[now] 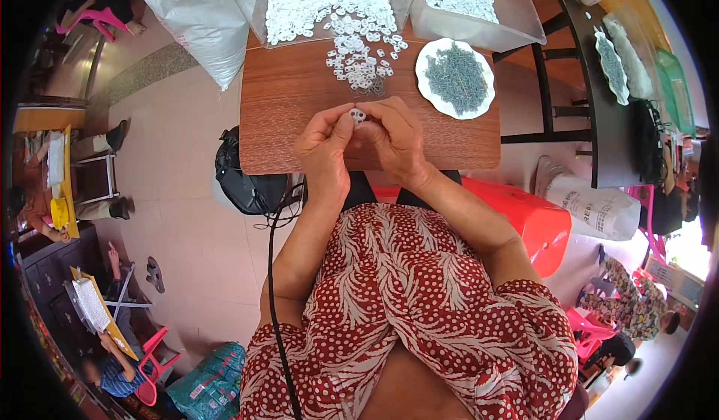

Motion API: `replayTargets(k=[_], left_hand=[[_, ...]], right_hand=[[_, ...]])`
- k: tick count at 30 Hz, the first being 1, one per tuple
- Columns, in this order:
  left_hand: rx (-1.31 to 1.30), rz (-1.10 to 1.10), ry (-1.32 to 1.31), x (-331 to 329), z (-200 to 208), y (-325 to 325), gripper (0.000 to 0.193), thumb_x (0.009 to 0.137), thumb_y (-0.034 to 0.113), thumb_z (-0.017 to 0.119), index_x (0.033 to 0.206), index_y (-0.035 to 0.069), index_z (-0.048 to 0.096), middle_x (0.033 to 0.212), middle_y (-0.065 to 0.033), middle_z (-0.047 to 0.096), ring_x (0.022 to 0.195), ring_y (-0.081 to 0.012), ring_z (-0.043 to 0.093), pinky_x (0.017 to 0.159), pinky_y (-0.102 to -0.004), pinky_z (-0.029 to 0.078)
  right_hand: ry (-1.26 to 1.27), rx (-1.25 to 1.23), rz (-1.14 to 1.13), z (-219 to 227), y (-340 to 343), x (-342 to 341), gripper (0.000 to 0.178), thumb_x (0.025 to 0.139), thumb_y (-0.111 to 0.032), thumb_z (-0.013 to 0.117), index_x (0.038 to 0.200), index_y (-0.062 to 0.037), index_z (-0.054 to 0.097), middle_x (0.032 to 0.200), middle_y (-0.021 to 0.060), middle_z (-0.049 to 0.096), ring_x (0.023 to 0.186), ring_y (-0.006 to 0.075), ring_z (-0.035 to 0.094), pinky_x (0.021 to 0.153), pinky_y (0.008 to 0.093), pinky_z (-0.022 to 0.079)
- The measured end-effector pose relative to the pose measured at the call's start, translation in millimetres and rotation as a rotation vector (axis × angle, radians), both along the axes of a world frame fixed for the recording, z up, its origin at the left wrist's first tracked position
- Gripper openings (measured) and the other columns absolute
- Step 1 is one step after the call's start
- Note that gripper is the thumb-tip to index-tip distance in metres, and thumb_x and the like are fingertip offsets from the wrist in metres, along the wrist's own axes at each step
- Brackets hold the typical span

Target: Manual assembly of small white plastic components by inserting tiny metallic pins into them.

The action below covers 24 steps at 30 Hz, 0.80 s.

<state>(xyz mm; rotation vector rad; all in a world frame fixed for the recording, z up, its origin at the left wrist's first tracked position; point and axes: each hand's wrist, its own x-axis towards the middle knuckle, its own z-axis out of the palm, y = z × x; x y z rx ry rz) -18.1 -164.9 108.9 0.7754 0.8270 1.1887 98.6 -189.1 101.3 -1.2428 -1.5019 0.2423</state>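
Note:
Above the near half of the brown wooden table (281, 139), a small white plastic piece with two round holes (357, 115) is held up between my hands. My left hand (326, 149) pinches it from the left with thumb and forefinger. The fingers of my right hand (398, 139) are closed together at its right side; what they grip is too small to make out. Just beyond my fingertips lies a small heap of thin grey metal pins or screws (372, 87). Loose white pieces of the same kind (359, 64) spread out behind that heap.
A clear bin (258, 16) of white pieces stands at the back, beside another bin (517, 31). The white scalloped plate (487, 83) holds many grey metal parts. A red stool (535, 225) is at my right, a black bag (243, 184) at my left. Other people sit farther off.

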Motion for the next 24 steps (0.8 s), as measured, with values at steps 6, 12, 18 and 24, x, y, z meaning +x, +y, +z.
replayTargets(k=[6, 12, 18, 24], left_hand=[[0.117, 0.047, -0.061, 1, 3, -7, 0.019, 0.085, 0.012, 0.061, 0.098, -0.003, 0.061, 0.083, -0.0026, 0.061, 0.065, -0.0056, 0.049, 0.059, -0.0174, 0.041], [0.189, 0.111, -0.006, 3, 4, -12, 0.020, 0.087, 0.018, 0.059, 0.095, 0.000, 0.059, 0.080, -0.0001, 0.057, 0.066, -0.0040, 0.048, 0.059, -0.0168, 0.041], [0.185, 0.132, 0.024, 3, 7, -16, 0.017, 0.090, 0.016, 0.054, 0.095, 0.000, 0.055, 0.090, -0.0032, 0.056, 0.079, -0.0072, 0.051, 0.072, -0.0205, 0.044], [0.193, 0.144, 0.027, 2, 4, -15, 0.018, 0.090, 0.016, 0.055, 0.097, -0.001, 0.055, 0.092, -0.0036, 0.056, 0.083, -0.0076, 0.051, 0.075, -0.0210, 0.044]], right_hand=[[0.109, 0.014, -0.017, 7, -5, -11, 0.024, 0.076, 0.000, 0.062, 0.100, 0.0016, 0.058, 0.084, 0.0104, 0.058, 0.070, 0.0198, 0.056, 0.059, 0.0272, 0.045], [0.091, 0.072, 0.008, 10, -3, -15, 0.021, 0.079, 0.000, 0.059, 0.100, 0.0026, 0.057, 0.082, 0.0107, 0.057, 0.067, 0.0189, 0.054, 0.057, 0.0267, 0.044], [0.053, 0.066, 0.008, 9, -2, -18, 0.022, 0.079, 0.000, 0.059, 0.100, 0.0026, 0.057, 0.083, 0.0112, 0.056, 0.066, 0.0200, 0.053, 0.057, 0.0278, 0.043], [0.080, 0.046, 0.031, 11, -1, -19, 0.021, 0.079, -0.002, 0.061, 0.099, 0.0024, 0.057, 0.084, 0.0113, 0.057, 0.066, 0.0198, 0.053, 0.057, 0.0276, 0.043]])
